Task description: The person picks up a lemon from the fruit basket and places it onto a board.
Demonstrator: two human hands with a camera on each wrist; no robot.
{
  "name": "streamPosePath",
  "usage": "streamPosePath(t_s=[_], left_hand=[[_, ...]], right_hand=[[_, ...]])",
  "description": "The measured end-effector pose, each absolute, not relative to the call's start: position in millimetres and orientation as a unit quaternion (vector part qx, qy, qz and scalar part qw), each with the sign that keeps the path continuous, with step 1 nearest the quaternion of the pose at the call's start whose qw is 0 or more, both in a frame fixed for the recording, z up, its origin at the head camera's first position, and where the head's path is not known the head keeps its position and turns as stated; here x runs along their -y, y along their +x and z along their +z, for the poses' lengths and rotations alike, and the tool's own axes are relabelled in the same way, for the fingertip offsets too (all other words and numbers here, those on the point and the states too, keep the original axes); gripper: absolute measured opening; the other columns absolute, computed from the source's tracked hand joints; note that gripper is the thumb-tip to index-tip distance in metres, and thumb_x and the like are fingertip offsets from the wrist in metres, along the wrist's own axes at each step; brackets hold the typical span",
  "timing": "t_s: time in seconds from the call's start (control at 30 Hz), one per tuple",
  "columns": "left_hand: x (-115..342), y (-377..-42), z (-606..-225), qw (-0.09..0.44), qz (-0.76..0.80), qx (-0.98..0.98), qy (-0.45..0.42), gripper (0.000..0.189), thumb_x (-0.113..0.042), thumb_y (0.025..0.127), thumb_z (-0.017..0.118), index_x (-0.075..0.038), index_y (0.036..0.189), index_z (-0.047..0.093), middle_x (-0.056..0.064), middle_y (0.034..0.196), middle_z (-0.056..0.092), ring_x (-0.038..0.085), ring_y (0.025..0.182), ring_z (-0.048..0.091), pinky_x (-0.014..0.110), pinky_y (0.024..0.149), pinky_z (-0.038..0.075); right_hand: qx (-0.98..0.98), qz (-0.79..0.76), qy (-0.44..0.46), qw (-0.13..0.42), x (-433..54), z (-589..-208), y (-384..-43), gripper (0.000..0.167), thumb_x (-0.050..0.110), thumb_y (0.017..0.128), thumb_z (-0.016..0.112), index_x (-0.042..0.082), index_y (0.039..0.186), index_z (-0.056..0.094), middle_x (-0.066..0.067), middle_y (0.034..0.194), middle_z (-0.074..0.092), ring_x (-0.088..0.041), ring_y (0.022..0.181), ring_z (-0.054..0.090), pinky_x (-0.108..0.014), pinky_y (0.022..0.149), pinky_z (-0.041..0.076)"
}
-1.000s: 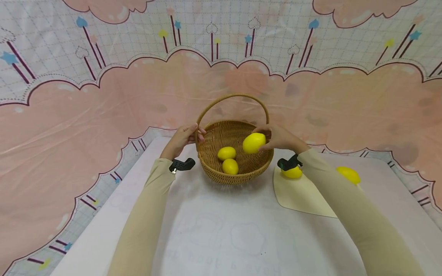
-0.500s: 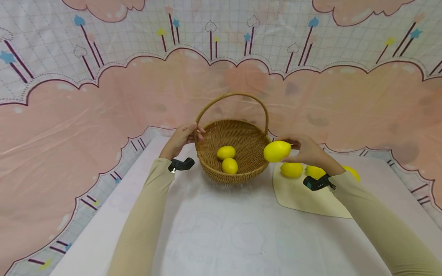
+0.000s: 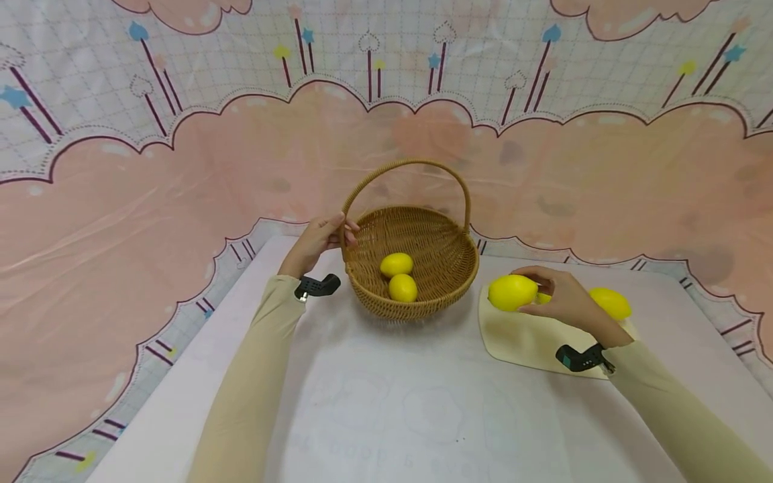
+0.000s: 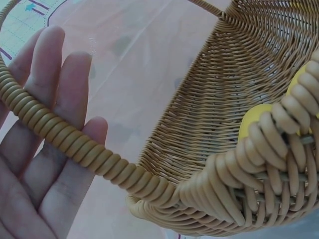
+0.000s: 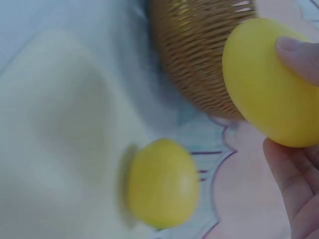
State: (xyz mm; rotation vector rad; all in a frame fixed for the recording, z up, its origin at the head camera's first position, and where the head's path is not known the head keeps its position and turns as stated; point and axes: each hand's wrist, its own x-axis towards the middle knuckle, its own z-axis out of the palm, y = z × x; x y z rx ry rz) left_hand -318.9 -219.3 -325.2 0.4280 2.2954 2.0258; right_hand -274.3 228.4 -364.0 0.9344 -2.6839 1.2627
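My left hand [image 3: 318, 243] grips the handle of the wicker basket [image 3: 417, 310] at its left side. In the left wrist view, the fingers [image 4: 75, 89] lie behind the wrapped handle [image 4: 75, 142]; the thumb is out of sight. Two lemons sit inside the basket, one lemon [image 3: 396, 265] behind another lemon [image 3: 402, 288]. My right hand [image 3: 564, 302] pinches a lemon [image 3: 512, 293] between thumb and fingers, over a cream board [image 3: 519, 342] right of the basket. Partly hidden behind that hand is a further lemon [image 3: 543, 298]. Another lemon [image 3: 610, 303] lies farther right.
A white printed cloth [image 3: 386, 402] covers the table. Behind it hangs a pink cloud-patterned curtain [image 3: 241, 161]. In the right wrist view, a lemon [image 5: 163, 184] rests at the board's edge, near the basket.
My right hand has carried its lemon from above the basket out to the right and down over the board. The left hand has stayed on the handle; the two lemons in the basket have not moved.
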Motion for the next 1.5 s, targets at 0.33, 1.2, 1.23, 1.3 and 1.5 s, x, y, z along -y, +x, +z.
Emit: streamPosePath(t_s=[0.33, 1.2, 1.23, 1.3, 1.5], left_hand=[[215, -308, -312, 0.035, 0.647, -0.749, 0.136, 0.037, -0.028, 0.103, 0.033, -0.011, 0.090, 0.063, -0.008, 0.072, 0.067, 0.007, 0.076, 0.065, 0.020, 0.078, 0.053], [220, -320, -324, 0.031, 0.665, -0.734, 0.137, 0.037, -0.037, 0.101, 0.038, -0.021, 0.083, 0.066, -0.009, 0.070, 0.067, 0.005, 0.073, 0.065, 0.019, 0.075, 0.053], [220, -320, -324, 0.032, 0.665, -0.734, 0.138, 0.037, -0.036, 0.101, 0.038, -0.021, 0.083, 0.066, -0.009, 0.070, 0.067, 0.005, 0.072, 0.065, 0.019, 0.075, 0.053], [220, -321, -325, 0.033, 0.665, -0.734, 0.137, 0.037, -0.035, 0.101, 0.037, -0.021, 0.083, 0.066, -0.009, 0.070, 0.067, 0.005, 0.072, 0.065, 0.019, 0.075, 0.053], [219, -320, -324, 0.035, 0.666, -0.733, 0.135, 0.038, -0.030, 0.103, 0.035, -0.021, 0.083, 0.066, -0.010, 0.070, 0.067, 0.004, 0.072, 0.065, 0.019, 0.075, 0.053]], right_hand=[[0.890, 0.378, 0.255, -0.006, -241, -399, -272, 0.057, 0.019, 0.077, 0.078, 0.000, 0.125, 0.054, -0.021, 0.126, 0.056, 0.010, 0.103, 0.053, -0.007, 0.088, 0.045], [0.894, 0.383, 0.227, -0.039, -245, -430, -270, 0.058, 0.020, 0.080, 0.076, -0.005, 0.126, 0.051, -0.023, 0.126, 0.054, -0.039, 0.116, 0.052, -0.047, 0.096, 0.045], [0.894, 0.384, 0.226, -0.041, -246, -430, -270, 0.058, 0.020, 0.080, 0.075, -0.005, 0.126, 0.050, -0.023, 0.126, 0.054, -0.039, 0.116, 0.052, -0.047, 0.096, 0.044], [0.893, 0.386, 0.226, -0.045, -247, -429, -269, 0.058, 0.020, 0.080, 0.075, -0.005, 0.126, 0.050, -0.023, 0.126, 0.054, -0.039, 0.116, 0.052, -0.047, 0.097, 0.044], [0.890, 0.390, 0.230, -0.054, -252, -431, -270, 0.059, 0.017, 0.080, 0.076, -0.006, 0.127, 0.049, -0.024, 0.127, 0.053, -0.040, 0.117, 0.051, -0.046, 0.096, 0.044]])
